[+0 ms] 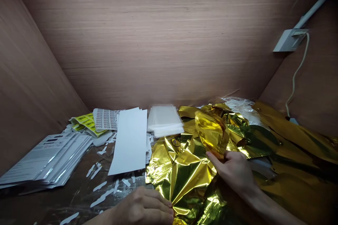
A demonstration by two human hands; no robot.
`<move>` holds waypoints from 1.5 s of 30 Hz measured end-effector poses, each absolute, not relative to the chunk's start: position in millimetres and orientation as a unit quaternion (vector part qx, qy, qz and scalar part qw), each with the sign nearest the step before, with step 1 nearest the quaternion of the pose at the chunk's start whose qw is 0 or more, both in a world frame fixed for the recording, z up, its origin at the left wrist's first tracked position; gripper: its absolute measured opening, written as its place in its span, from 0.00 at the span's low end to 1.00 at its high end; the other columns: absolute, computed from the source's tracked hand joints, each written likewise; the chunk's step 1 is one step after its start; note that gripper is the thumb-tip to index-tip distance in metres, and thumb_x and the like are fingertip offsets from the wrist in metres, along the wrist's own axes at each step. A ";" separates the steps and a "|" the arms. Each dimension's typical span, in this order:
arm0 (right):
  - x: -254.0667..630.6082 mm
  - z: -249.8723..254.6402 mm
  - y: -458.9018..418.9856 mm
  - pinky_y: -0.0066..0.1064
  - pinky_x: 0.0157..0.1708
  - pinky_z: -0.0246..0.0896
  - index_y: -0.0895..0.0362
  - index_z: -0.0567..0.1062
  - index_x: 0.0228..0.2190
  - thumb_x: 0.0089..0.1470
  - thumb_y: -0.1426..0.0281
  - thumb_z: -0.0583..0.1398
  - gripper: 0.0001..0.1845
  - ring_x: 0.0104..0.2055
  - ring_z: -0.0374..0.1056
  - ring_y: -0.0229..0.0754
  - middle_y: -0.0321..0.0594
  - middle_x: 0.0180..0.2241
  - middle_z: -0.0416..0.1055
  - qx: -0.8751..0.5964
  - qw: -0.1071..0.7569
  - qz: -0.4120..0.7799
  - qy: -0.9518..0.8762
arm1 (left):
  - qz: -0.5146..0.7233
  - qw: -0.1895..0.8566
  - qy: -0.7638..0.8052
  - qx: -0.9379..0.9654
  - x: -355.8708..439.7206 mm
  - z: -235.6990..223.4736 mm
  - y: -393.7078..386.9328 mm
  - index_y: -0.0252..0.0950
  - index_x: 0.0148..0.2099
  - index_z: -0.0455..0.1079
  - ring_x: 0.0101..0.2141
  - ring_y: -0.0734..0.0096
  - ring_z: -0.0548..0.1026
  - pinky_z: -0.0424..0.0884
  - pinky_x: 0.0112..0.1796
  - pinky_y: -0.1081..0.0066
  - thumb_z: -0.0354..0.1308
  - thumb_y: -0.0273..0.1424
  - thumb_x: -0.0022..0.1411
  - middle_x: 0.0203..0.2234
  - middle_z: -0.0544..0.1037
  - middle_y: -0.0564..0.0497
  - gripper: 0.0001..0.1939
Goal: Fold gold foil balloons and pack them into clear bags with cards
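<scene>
Crumpled, shiny gold foil (190, 168), which looks like a flat foil balloon, lies in front of me. My left hand (145, 207) has its fingers closed on the foil's near left edge, at the bottom of the view. Farther right, my right hand (236, 170) pinches a raised, folded part of gold foil (211, 130) between thumb and fingers. Whether both hands grip the same piece cannot be made out. More flat gold foil pieces (298, 161) with rounded edges spread to the right, partly under my right forearm.
A white card stack (129, 144) and clear plastic bags (165, 119) lie behind the foil. To the left are packaged cards (50, 161), yellow label sheets (86, 123) and loose white strips (101, 197). Wooden panels enclose the table; a cable (294, 77) hangs at right.
</scene>
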State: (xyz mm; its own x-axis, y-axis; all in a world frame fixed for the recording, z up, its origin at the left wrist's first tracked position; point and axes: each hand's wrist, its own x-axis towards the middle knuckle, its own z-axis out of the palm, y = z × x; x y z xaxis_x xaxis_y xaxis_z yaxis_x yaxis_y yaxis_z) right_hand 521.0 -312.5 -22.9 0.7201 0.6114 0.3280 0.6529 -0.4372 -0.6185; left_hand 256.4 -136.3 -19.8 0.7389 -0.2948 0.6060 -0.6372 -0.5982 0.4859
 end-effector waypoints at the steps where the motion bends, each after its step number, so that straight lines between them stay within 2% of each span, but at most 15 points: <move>1: 520.9 -24.5 -312.9 0.32 0.22 0.46 0.59 0.64 0.10 0.58 0.53 0.62 0.33 0.17 0.55 0.35 0.40 0.13 0.57 -0.824 0.363 -0.097 -0.424 | 0.237 0.359 -0.269 0.862 256.4 -19.8 -135.9 0.26 0.54 0.70 0.46 0.65 0.80 0.75 0.53 0.69 0.56 0.30 0.72 0.42 0.80 0.40 0.14; 4: 518.4 -24.9 -314.7 0.33 0.19 0.44 0.60 0.66 0.11 0.65 0.64 0.59 0.32 0.14 0.50 0.31 0.36 0.12 0.52 -0.725 0.311 -0.260 -0.556 | 0.240 0.363 -0.274 0.857 256.3 -19.3 -134.9 0.25 0.54 0.69 0.46 0.65 0.80 0.75 0.53 0.69 0.56 0.29 0.72 0.42 0.80 0.40 0.14; 6: 517.7 -20.9 -316.2 0.30 0.20 0.50 0.60 0.69 0.14 0.67 0.70 0.58 0.28 0.16 0.55 0.31 0.37 0.14 0.57 -0.682 0.290 -0.274 -0.613 | 0.244 0.364 -0.274 0.856 256.4 -18.9 -134.8 0.25 0.54 0.70 0.46 0.66 0.80 0.75 0.53 0.70 0.55 0.30 0.72 0.41 0.80 0.40 0.14; 9: 519.6 -12.6 -318.3 0.24 0.40 0.69 0.66 0.81 0.37 0.67 0.76 0.56 0.13 0.37 0.75 0.35 0.44 0.37 0.78 -0.624 0.281 -0.216 -0.697 | 0.241 0.361 -0.271 0.859 256.8 -17.5 -136.5 0.24 0.54 0.70 0.47 0.66 0.79 0.75 0.53 0.70 0.53 0.30 0.73 0.41 0.80 0.40 0.14; 11: 520.8 -8.0 -319.5 0.29 0.50 0.70 0.66 0.77 0.53 0.68 0.76 0.54 0.17 0.49 0.75 0.38 0.42 0.53 0.74 -0.589 0.264 -0.219 -0.732 | 0.239 0.361 -0.269 0.860 257.4 -15.5 -139.0 0.25 0.54 0.70 0.47 0.65 0.79 0.75 0.51 0.70 0.52 0.30 0.74 0.42 0.80 0.39 0.14; 12: 520.8 -6.2 -320.1 0.32 0.48 0.71 0.64 0.76 0.55 0.69 0.76 0.52 0.18 0.49 0.75 0.39 0.40 0.55 0.73 -0.574 0.248 -0.235 -0.744 | 0.240 0.355 -0.266 0.864 257.8 -14.2 -140.4 0.26 0.54 0.71 0.45 0.65 0.79 0.76 0.48 0.70 0.53 0.30 0.74 0.41 0.80 0.40 0.14; 15: 518.5 -3.3 -321.3 0.36 0.33 0.69 0.61 0.78 0.53 0.70 0.76 0.51 0.19 0.40 0.75 0.40 0.39 0.54 0.74 -0.545 0.183 -0.270 -0.772 | 0.249 0.326 -0.253 0.876 259.1 -9.8 -144.1 0.29 0.52 0.72 0.32 0.67 0.76 0.70 0.32 0.70 0.55 0.29 0.72 0.31 0.79 0.44 0.11; 18: 516.1 -5.5 -321.1 0.35 0.29 0.65 0.62 0.78 0.54 0.68 0.79 0.51 0.20 0.38 0.74 0.40 0.42 0.54 0.74 -0.539 0.149 -0.283 -0.779 | 0.254 0.312 -0.264 0.877 259.2 -7.3 -144.3 0.28 0.49 0.72 0.30 0.68 0.72 0.67 0.32 0.69 0.53 0.31 0.73 0.27 0.76 0.45 0.11; 23: 517.6 -16.3 -318.5 0.35 0.30 0.68 0.60 0.77 0.55 0.68 0.77 0.48 0.24 0.35 0.74 0.38 0.37 0.55 0.73 -0.590 0.160 -0.229 -0.758 | 0.318 0.239 -0.241 0.885 257.6 -17.5 -137.2 0.36 0.48 0.76 0.37 0.69 0.70 0.66 0.36 0.70 0.58 0.33 0.71 0.39 0.78 0.46 0.09; 27: 513.5 -19.6 -316.5 0.36 0.34 0.68 0.61 0.78 0.55 0.66 0.77 0.49 0.23 0.38 0.74 0.39 0.36 0.54 0.74 -0.612 0.192 -0.202 -0.740 | 0.323 0.215 -0.254 0.886 258.0 -29.6 -131.7 0.38 0.48 0.78 0.56 0.62 0.68 0.68 0.52 0.66 0.59 0.34 0.70 0.59 0.71 0.45 0.09; 29: 510.0 -18.7 -315.8 0.38 0.35 0.66 0.60 0.78 0.54 0.65 0.75 0.51 0.22 0.38 0.72 0.43 0.35 0.51 0.75 -0.619 0.223 -0.203 -0.725 | 0.299 0.225 -0.259 0.891 258.3 -29.8 -130.8 0.36 0.47 0.77 0.60 0.61 0.66 0.68 0.56 0.65 0.59 0.32 0.70 0.61 0.69 0.44 0.08; 32: 509.8 -16.1 -313.5 0.33 0.37 0.66 0.58 0.79 0.53 0.65 0.69 0.55 0.19 0.38 0.72 0.42 0.38 0.43 0.78 -0.700 0.347 -0.058 -0.621 | 0.297 0.237 -0.271 0.884 258.0 -24.6 -130.9 0.34 0.47 0.75 0.61 0.62 0.65 0.67 0.58 0.65 0.56 0.33 0.72 0.61 0.70 0.44 0.10; 37: 522.2 -12.2 -305.8 0.31 0.28 0.63 0.64 0.78 0.29 0.57 0.48 0.61 0.28 0.33 0.72 0.48 0.50 0.30 0.75 -0.828 0.472 0.223 -0.203 | 0.290 0.230 -0.276 0.887 259.1 -20.4 -131.8 0.34 0.48 0.74 0.59 0.63 0.67 0.67 0.56 0.65 0.56 0.34 0.73 0.60 0.71 0.45 0.10; 41: 518.6 -8.3 -304.3 0.34 0.35 0.68 0.66 0.79 0.38 0.50 0.49 0.66 0.30 0.41 0.74 0.53 0.53 0.39 0.77 -0.786 0.522 0.258 -0.209 | 0.308 0.227 -0.279 0.881 261.4 -26.6 -131.5 0.35 0.47 0.75 0.58 0.64 0.68 0.69 0.52 0.66 0.55 0.33 0.73 0.60 0.71 0.48 0.10; 45: 509.6 -9.2 -305.8 0.33 0.36 0.67 0.65 0.77 0.44 0.48 0.53 0.67 0.30 0.42 0.74 0.52 0.51 0.41 0.76 -0.813 0.445 0.273 -0.258 | 0.301 0.227 -0.263 0.888 260.0 -23.3 -132.4 0.35 0.48 0.75 0.57 0.63 0.70 0.70 0.50 0.65 0.58 0.32 0.71 0.59 0.73 0.49 0.08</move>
State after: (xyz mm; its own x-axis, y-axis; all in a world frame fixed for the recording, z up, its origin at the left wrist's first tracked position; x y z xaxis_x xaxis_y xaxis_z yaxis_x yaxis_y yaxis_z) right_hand 509.6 -305.8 -9.2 0.7179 0.6625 -0.2140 0.1768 -0.4707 -0.8644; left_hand 260.0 -132.4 -23.3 0.6795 -0.3308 0.6548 -0.6046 -0.7581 0.2445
